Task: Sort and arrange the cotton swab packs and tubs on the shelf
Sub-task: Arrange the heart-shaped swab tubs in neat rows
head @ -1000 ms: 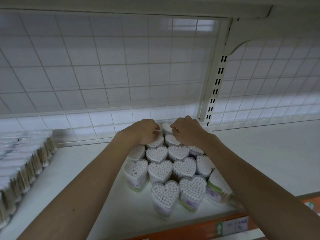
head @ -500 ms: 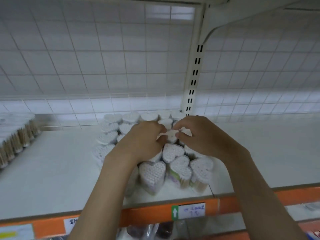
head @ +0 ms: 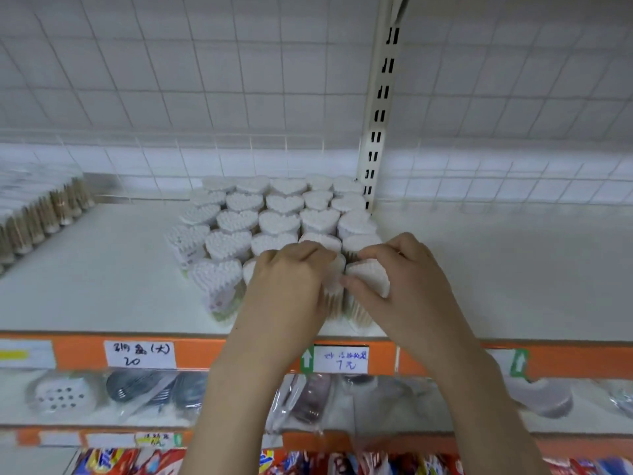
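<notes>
Snack packets (head: 144, 462) in red and blue filled the bottom edge of the frame, and above them I saw bagged goods (head: 144, 389) hanging under an orange price rail (head: 239, 351) with two handwritten white labels. My left hand (head: 287, 286) and right hand (head: 397, 282) came up from the lower centre and met at the front of the white shelf (head: 102, 286), just above that rail. The left hand's fingers (head: 308, 255) were curled over a front tub (head: 334, 289) and held it from the left; the right hand's fingers (head: 380, 255) wrapped a neighbouring heart-shaped tub (head: 368, 279) from the right, thumb across its near side. The two tubs stood touching each other between my hands, wooden sticks showing through their clear walls.

Behind and to the left of the hands, the block of heart-shaped cotton swab tubs (head: 277, 221) stood upright in tight rows in the centre of the frame, reaching back to the wire-grid backing (head: 205, 97). One tub (head: 219, 286) at the front left of the block stood just beside my left wrist. The block's back right corner sat near the slotted upright post (head: 380, 108). At the left edge of the frame, well apart from the hearts, a row of round swab tubs (head: 37, 217) ran along the shelf toward the back.
</notes>
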The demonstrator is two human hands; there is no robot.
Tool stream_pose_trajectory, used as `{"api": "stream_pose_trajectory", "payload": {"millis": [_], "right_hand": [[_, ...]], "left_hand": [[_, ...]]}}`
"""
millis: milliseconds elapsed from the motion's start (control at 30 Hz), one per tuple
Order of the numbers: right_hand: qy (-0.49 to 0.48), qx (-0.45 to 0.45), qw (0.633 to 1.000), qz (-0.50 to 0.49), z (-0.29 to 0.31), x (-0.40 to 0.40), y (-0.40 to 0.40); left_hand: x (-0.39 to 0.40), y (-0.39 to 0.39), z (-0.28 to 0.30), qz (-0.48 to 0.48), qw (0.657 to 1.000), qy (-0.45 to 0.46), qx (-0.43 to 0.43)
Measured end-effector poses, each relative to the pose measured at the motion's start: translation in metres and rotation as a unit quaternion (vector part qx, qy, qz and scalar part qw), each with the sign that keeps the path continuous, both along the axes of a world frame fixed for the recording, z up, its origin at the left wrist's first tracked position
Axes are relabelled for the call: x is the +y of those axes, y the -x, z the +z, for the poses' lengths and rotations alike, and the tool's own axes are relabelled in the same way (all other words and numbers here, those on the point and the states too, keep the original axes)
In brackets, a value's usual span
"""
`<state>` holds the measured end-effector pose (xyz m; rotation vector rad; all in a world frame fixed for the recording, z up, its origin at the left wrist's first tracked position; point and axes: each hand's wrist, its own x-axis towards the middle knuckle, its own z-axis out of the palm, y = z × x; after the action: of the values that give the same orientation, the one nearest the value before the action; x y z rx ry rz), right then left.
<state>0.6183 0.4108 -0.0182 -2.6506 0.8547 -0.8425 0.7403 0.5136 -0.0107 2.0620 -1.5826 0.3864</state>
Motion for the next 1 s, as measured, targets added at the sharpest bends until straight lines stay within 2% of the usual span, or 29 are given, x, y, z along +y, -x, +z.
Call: {"api": "stream_pose_trajectory", "payload": {"millis": [133,333,467,633,867,1000], "right_hand": [[-0.008,0.015,1.0,0.006,-0.011,-0.003,0.006],[-0.069,0.019,0.993,0.089,-0.009,-0.01,0.028],[-0.105,-0.005,0.988,0.112,-0.013,-0.015,0.04],[-0.108,-0.037,0.984,0.137,-0.023,-0.013,0.039],[-0.08,-0.06,0.988,0.117,-0.028,-0.012,0.031],[-0.095,-0.07,0.981,0.154,-0.029,-0.012,0.031]], "left_hand": [[0.004,0.006,-0.012,0.035,0.998,-0.014,-0.05],[0.004,0.02,-0.016,0.094,0.992,-0.013,-0.08],[0.004,0.023,-0.02,0.089,0.993,0.002,-0.072],[0.004,0.026,-0.021,0.061,0.996,-0.008,-0.067],[0.007,0.02,-0.025,0.071,0.995,-0.027,-0.059],[0.01,0.014,-0.026,0.077,0.996,-0.021,-0.051]]}}
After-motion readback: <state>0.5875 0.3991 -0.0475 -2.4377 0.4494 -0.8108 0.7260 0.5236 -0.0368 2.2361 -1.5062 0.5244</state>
